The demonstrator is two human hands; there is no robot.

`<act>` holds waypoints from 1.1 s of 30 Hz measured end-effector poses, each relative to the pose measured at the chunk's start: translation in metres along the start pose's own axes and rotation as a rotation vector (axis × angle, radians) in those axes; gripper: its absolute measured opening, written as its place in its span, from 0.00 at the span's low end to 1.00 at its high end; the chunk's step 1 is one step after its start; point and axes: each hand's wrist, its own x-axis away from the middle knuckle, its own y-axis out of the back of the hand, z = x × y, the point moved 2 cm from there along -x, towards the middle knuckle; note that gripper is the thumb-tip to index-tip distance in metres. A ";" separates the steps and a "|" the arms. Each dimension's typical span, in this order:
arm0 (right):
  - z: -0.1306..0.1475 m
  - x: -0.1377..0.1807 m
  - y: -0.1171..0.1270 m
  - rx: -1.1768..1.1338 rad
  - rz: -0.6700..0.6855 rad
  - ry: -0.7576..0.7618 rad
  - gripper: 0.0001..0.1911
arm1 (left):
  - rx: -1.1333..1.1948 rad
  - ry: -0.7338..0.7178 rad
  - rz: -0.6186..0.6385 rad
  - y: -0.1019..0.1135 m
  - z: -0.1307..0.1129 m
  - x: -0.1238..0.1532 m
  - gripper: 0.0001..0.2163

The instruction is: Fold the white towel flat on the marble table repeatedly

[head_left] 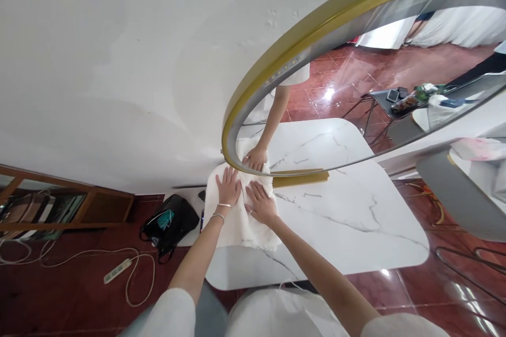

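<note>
A white cloth [231, 231] with a ragged edge lies on the left part of the marble-patterned table [336, 237]. Flat on its upper area rests my left hand [228, 187], fingers stretched out, with bracelets on the wrist. Just to the right, my right hand [261, 204] presses on the same cloth with its fingers extended and a ring showing. Neither hand grips the cloth; both palms face down. Beyond my fingertips stands the lower rim of a gold-framed mirror [233, 110], which reflects a hand and the cloth.
A gold strip [300, 178] lies on the table along the mirror's base. On the left are a black bag [179, 221], a power strip [117, 270] with its cable on the red floor, and a wooden cabinet [108, 207]. Another table [466, 195] stands at right.
</note>
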 end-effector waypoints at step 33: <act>0.063 0.065 -0.019 -0.037 0.036 0.132 0.36 | -0.036 0.211 -0.098 0.026 0.024 0.143 0.24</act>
